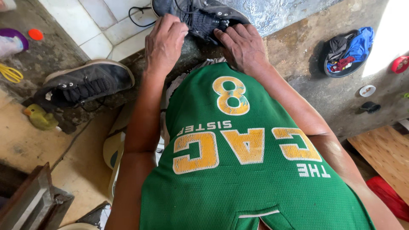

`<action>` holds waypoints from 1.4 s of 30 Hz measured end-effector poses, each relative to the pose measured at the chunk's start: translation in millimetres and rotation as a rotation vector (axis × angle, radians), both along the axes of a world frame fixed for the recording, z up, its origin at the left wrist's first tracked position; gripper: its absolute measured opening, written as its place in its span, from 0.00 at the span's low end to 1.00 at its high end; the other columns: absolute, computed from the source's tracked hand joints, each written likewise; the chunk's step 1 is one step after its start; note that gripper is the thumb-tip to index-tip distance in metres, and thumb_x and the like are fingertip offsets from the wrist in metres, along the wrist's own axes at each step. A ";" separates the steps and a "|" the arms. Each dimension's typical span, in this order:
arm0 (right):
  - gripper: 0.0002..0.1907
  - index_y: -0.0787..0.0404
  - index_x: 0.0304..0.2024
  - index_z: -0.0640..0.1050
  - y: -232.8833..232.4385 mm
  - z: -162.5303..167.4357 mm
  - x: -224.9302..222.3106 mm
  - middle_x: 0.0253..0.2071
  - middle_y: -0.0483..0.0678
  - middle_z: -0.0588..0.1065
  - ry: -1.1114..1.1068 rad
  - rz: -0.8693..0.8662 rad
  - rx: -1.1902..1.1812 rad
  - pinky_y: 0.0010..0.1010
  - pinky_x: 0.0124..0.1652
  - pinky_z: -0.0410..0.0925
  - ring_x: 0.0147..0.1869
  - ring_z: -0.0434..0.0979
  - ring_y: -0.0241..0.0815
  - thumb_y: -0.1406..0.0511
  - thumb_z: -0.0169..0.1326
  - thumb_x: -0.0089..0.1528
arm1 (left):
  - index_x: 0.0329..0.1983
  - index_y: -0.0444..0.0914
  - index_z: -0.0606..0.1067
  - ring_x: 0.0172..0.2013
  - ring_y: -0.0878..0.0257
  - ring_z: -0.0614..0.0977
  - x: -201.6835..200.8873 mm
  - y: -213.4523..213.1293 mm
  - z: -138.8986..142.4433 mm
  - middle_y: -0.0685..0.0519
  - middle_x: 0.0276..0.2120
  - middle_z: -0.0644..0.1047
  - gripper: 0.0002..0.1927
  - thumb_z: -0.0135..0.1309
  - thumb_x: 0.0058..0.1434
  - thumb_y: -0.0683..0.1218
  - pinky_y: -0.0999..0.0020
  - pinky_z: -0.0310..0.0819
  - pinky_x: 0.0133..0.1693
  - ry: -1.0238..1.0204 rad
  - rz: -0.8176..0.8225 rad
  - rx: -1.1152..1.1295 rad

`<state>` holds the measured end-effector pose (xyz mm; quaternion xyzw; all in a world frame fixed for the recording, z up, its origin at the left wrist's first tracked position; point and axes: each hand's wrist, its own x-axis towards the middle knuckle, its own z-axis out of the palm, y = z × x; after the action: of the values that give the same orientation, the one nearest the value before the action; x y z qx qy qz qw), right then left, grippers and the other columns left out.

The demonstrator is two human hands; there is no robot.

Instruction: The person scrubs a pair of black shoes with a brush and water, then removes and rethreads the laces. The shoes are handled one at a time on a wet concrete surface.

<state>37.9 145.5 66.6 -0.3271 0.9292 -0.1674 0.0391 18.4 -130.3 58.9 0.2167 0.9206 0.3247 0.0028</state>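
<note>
Both hands working on a dark sneaker (200, 17) sitting at 12 o'clock on the concrete ledge (294, 55). Left hand (165, 38) is pressing down on the shoe's near side, fingers curled together onto the fabric. Right hand (243, 47) is gripping the shoe's opening, fingers bent over the edge. Second dark sneaker (83, 83) is lying at 9 o'clock, well apart. Yellow toy duck (40, 118) is sitting just below it. Basin of clothes (347, 51) is resting at 2 o'clock.

shoe (200, 17) toe cut off, fingers (221, 36) partly buried
</note>
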 end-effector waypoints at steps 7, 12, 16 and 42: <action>0.27 0.60 0.65 0.73 -3.3 -5.9 0.5 0.43 0.44 0.72 -0.004 0.006 -0.013 0.34 0.51 0.63 0.50 0.70 0.43 0.62 0.62 0.64 | 0.44 0.40 0.68 0.37 0.46 0.80 7.1 12.5 -20.8 0.48 0.33 0.75 0.08 0.55 0.67 0.41 0.47 0.71 0.37 -0.099 0.181 -0.022; 0.28 0.59 0.64 0.74 -2.0 -0.4 -3.9 0.44 0.45 0.72 0.053 0.035 -0.015 0.34 0.51 0.64 0.51 0.71 0.44 0.62 0.60 0.62 | 0.49 0.42 0.70 0.31 0.42 0.79 10.5 21.0 -25.0 0.45 0.26 0.76 0.07 0.52 0.69 0.42 0.44 0.67 0.34 -0.256 0.182 0.023; 0.20 0.55 0.61 0.77 -8.4 17.4 -10.8 0.41 0.45 0.71 -0.017 0.027 -0.022 0.36 0.48 0.63 0.48 0.71 0.45 0.62 0.58 0.66 | 0.48 0.43 0.68 0.31 0.43 0.81 13.4 26.3 -25.3 0.46 0.27 0.78 0.08 0.52 0.67 0.42 0.44 0.68 0.33 -0.126 0.280 -0.043; 0.04 0.54 0.39 0.80 -48.8 -25.0 -48.1 0.40 0.48 0.77 -0.337 -0.097 -0.262 0.44 0.40 0.71 0.41 0.80 0.54 0.65 0.64 0.64 | 0.46 0.35 0.67 0.31 0.59 0.84 36.9 23.1 -55.7 0.47 0.34 0.76 0.04 0.43 0.71 0.35 0.67 0.83 0.35 -0.433 0.295 0.536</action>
<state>-10.2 96.7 41.6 -0.2516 0.8945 -0.3407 0.1431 55.3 -107.2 3.2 0.0011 0.8023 0.5895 0.0938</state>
